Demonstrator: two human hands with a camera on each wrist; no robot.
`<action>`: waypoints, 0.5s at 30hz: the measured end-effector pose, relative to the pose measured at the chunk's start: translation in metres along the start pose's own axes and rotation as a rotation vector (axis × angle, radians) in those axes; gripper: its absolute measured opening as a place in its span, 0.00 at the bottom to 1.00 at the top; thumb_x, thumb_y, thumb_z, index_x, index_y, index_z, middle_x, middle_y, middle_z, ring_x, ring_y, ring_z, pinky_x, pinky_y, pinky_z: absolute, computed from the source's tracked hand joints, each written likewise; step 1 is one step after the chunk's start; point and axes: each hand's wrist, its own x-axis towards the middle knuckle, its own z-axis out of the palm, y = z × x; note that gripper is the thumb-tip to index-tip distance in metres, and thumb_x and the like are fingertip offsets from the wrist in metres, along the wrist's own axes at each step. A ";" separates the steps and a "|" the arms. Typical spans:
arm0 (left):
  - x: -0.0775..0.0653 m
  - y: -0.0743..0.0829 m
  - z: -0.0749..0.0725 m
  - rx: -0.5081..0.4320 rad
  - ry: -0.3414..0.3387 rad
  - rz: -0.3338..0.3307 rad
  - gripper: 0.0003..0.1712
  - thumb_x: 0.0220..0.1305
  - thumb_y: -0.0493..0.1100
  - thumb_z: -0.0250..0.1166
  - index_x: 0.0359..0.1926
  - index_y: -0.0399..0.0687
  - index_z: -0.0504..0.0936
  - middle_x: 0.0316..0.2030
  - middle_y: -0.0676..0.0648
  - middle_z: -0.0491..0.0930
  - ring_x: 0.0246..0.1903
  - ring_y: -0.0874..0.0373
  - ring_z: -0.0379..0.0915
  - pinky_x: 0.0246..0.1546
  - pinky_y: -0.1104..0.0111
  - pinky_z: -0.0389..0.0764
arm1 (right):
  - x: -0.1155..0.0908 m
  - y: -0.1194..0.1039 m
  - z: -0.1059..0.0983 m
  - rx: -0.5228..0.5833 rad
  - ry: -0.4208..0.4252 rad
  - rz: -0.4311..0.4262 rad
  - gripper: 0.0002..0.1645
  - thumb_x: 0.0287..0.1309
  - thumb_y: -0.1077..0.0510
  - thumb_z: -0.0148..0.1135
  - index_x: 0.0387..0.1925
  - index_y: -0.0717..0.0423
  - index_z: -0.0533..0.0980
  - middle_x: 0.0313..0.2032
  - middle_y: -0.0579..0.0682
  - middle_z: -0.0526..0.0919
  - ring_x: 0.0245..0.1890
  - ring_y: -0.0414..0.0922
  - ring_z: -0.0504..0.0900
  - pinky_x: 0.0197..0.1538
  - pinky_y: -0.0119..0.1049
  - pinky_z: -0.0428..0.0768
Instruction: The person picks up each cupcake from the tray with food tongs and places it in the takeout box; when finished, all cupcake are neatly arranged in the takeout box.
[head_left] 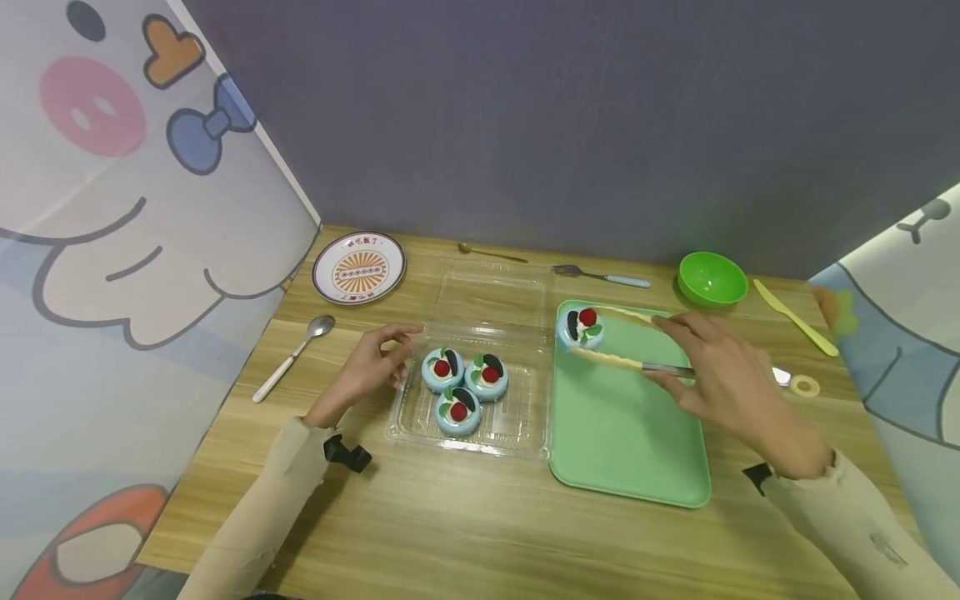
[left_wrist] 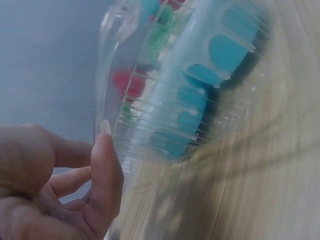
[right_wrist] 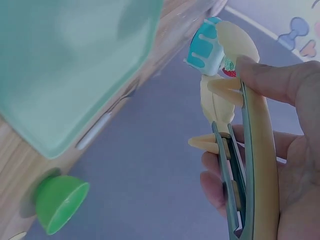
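My right hand (head_left: 720, 375) grips food tongs (right_wrist: 262, 165) with cream-coloured handles and tips. Between the tips is a small blue cake (head_left: 573, 333) topped with a raspberry, a dark cookie and a green leaf, held above the far left corner of a green tray (head_left: 630, 442). A clear plastic box (head_left: 517, 429) with its lid folded back stands left of the tray. Three similar cakes (head_left: 457, 412) sit in its left part. My left hand (left_wrist: 70, 180) is at the box's left edge, thumb and finger pinching the rim; the exact contact is partly hidden.
A patterned plate (head_left: 360, 268) and a spoon (head_left: 296, 354) lie at the left. Behind the box and tray are a small gold spoon (head_left: 491, 252) and a fork (head_left: 600, 276). A green bowl (head_left: 712, 279) and a yellow knife (head_left: 795, 317) are at the back right, before a grey partition (head_left: 525, 125).
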 end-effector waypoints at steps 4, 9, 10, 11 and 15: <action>0.001 0.001 0.000 0.007 -0.006 0.004 0.22 0.73 0.38 0.56 0.65 0.41 0.72 0.46 0.34 0.70 0.20 0.60 0.74 0.18 0.65 0.85 | 0.000 -0.018 -0.006 0.015 -0.010 -0.045 0.42 0.44 0.41 0.77 0.61 0.51 0.75 0.51 0.48 0.81 0.43 0.51 0.82 0.17 0.38 0.75; 0.001 0.002 -0.001 0.016 -0.006 0.002 0.22 0.73 0.38 0.56 0.65 0.42 0.72 0.46 0.34 0.71 0.20 0.61 0.74 0.18 0.65 0.85 | -0.002 -0.046 -0.007 0.035 -0.066 -0.137 0.42 0.47 0.39 0.75 0.62 0.48 0.74 0.55 0.44 0.80 0.44 0.46 0.80 0.20 0.29 0.73; 0.001 0.002 -0.001 0.018 -0.003 0.002 0.22 0.73 0.38 0.56 0.65 0.43 0.72 0.46 0.34 0.71 0.20 0.61 0.74 0.18 0.66 0.85 | -0.002 -0.051 -0.006 0.036 -0.075 -0.161 0.41 0.48 0.38 0.74 0.62 0.48 0.74 0.55 0.44 0.79 0.45 0.45 0.80 0.21 0.29 0.73; 0.001 0.002 0.000 0.019 0.000 0.002 0.22 0.73 0.38 0.56 0.65 0.44 0.72 0.46 0.34 0.71 0.20 0.61 0.74 0.18 0.65 0.85 | -0.002 -0.056 -0.006 0.036 -0.085 -0.182 0.41 0.48 0.38 0.73 0.63 0.48 0.74 0.55 0.44 0.79 0.45 0.45 0.79 0.21 0.28 0.74; 0.000 0.002 0.001 0.021 0.004 0.001 0.21 0.73 0.38 0.56 0.65 0.44 0.73 0.47 0.34 0.71 0.20 0.61 0.74 0.17 0.64 0.85 | -0.003 -0.070 -0.003 0.034 -0.123 -0.253 0.41 0.51 0.37 0.71 0.63 0.50 0.73 0.54 0.45 0.79 0.45 0.43 0.78 0.29 0.31 0.81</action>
